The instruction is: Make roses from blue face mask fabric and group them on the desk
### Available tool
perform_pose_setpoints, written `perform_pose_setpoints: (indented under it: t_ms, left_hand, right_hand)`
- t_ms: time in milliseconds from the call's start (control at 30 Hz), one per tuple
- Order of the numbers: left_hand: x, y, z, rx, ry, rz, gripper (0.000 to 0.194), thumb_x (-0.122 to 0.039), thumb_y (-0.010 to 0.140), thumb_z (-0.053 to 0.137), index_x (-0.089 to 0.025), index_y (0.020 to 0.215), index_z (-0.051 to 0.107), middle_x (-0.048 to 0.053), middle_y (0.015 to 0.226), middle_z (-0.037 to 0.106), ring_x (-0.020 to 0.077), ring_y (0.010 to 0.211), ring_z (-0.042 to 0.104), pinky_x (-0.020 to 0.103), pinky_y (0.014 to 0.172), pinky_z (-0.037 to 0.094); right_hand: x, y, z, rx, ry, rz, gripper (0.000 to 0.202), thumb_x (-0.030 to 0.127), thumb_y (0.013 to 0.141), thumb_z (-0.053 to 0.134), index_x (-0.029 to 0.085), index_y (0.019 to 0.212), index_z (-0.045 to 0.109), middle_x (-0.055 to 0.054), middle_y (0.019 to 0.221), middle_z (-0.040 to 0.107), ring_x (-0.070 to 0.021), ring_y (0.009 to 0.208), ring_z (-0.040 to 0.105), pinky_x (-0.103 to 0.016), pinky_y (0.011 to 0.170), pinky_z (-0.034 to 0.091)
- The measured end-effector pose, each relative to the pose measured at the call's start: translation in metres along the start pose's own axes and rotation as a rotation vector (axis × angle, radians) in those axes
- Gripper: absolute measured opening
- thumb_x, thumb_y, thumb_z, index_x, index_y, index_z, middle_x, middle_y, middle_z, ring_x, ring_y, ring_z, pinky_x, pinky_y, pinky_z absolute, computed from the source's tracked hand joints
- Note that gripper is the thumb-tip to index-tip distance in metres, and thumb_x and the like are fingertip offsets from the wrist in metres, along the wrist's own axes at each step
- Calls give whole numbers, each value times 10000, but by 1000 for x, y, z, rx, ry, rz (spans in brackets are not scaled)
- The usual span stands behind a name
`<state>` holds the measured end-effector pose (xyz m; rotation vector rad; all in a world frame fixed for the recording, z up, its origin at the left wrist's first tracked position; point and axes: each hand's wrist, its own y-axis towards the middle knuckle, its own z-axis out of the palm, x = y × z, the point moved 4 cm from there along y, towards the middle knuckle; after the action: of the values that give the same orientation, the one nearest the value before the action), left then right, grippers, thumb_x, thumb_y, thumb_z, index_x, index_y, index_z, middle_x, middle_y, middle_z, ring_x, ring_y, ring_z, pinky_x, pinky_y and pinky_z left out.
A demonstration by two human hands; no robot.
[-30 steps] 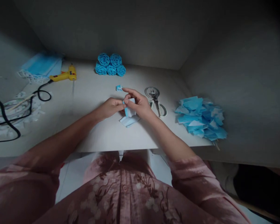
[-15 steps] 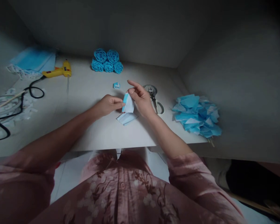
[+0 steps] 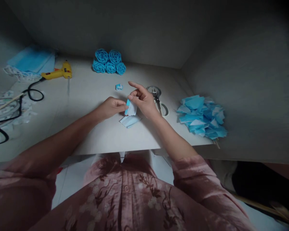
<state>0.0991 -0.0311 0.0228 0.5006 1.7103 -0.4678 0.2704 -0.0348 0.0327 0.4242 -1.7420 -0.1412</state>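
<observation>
Between my hands is a small blue-and-white piece of face mask fabric [image 3: 132,108], its blue edge folded over on the left. My left hand [image 3: 113,107] pinches the folded side between thumb and fingers. At the upper right corner my right hand [image 3: 144,102] grips it with thumb and bent fingers, the index finger stretched out. A second pale blue fabric piece [image 3: 130,121] lies flat on the table just below. Beyond my hands sits a small folded blue-and-white piece [image 3: 119,87]. Scissors with white handles [image 3: 164,109] rest beside my right hand, near a roll of clear tape [image 3: 154,91].
Several blue rolled flowers [image 3: 109,61] are stacked at the back. On the left are a yellow glue gun [image 3: 59,72] with a black cord, a pile of blue face masks [image 3: 31,62] and white scraps [image 3: 26,110]. A bunch of blue fabric flowers [image 3: 202,116] lies at the right.
My right thumb has shifted slightly left and down along the top of the fabric piece, which shows less height now. The whole view has moved a little; the other things stay in place.
</observation>
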Motion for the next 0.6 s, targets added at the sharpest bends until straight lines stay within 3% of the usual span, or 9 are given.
perform_pose_setpoints:
  t_ms: [200,367,500,600]
  left_hand:
    - [-5,0,-6,-10,-20,25,272,-395,865,787,-165,720,765,43,706,707,186,712,650,341,781,519]
    - [-4,0,-5,-55,13,37,298,-399,814,817,-176,631,742,18,608,668,161,624,588,304,665,465]
    - [-3,1,-5,-133,-75,18,348,-447,770,857,-161,620,729,34,632,684,159,634,597,316,693,476]
    - [-4,1,-12,-227,-266,20,389,-515,739,882,-149,730,751,62,720,724,193,730,662,351,778,516]
  right_hand:
    - [3,-1,-1,-17,-51,-21,656,683,913,725,295,1434,637,-35,1007,731,-182,822,628,-332,764,579]
    - [4,0,6,-11,-70,-46,648,657,921,732,283,1443,642,-47,1003,748,-222,922,687,-401,895,609]
    - [5,1,-3,-102,-86,-52,627,641,1021,578,318,1556,526,-86,1252,762,-259,1126,707,-471,1049,588]
    - [12,-1,-15,-133,-155,-169,629,599,1062,481,308,1619,438,-115,1463,690,-286,1336,645,-521,1169,523]
